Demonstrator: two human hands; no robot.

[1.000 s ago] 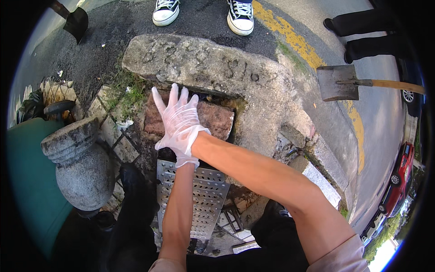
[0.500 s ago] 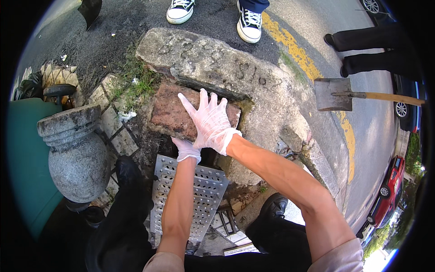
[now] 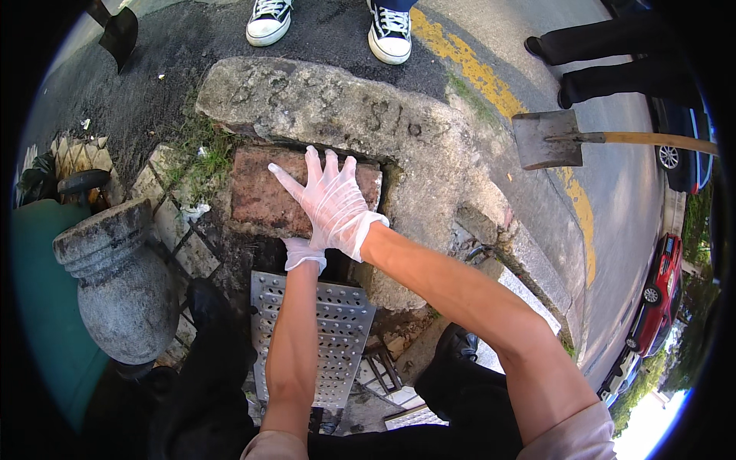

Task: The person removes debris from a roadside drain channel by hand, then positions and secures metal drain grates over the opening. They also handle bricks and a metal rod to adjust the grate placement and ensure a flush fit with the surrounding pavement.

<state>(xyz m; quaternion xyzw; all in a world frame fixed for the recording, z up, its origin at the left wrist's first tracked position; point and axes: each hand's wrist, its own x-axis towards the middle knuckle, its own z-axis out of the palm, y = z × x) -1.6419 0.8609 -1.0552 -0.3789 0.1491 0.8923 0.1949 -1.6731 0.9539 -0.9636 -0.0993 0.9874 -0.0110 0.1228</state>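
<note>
There are two hands, each one in a thin clear glove, and between the curb and the metal plate there is one reddish stone block [image 3: 264, 192]. The right hand [image 3: 335, 208] lies on the top face of the block, its fingers spread apart. The left hand [image 3: 303, 253] is at the near edge; its fingers are hidden there, so I cannot tell if they are clamped or loose.

The concrete curb [image 3: 337, 100] is one, and it goes around the far and the right edges of the block, with a narrow dark gap at these two sides. The left edge meets soil and grass [image 3: 211, 165]. Between the near edge and the one perforated metal plate [image 3: 337, 322] is a dark opening, and this gives some room below the block.

I count two shovels: one with a wooden handle [image 3: 652, 139] at the right, one dark blade [image 3: 119, 37] at the upper left. One grey stone baluster [image 3: 126, 303] stands at the left, well apart from the block. Two sneakers [image 3: 389, 37] are beyond the curb.
</note>
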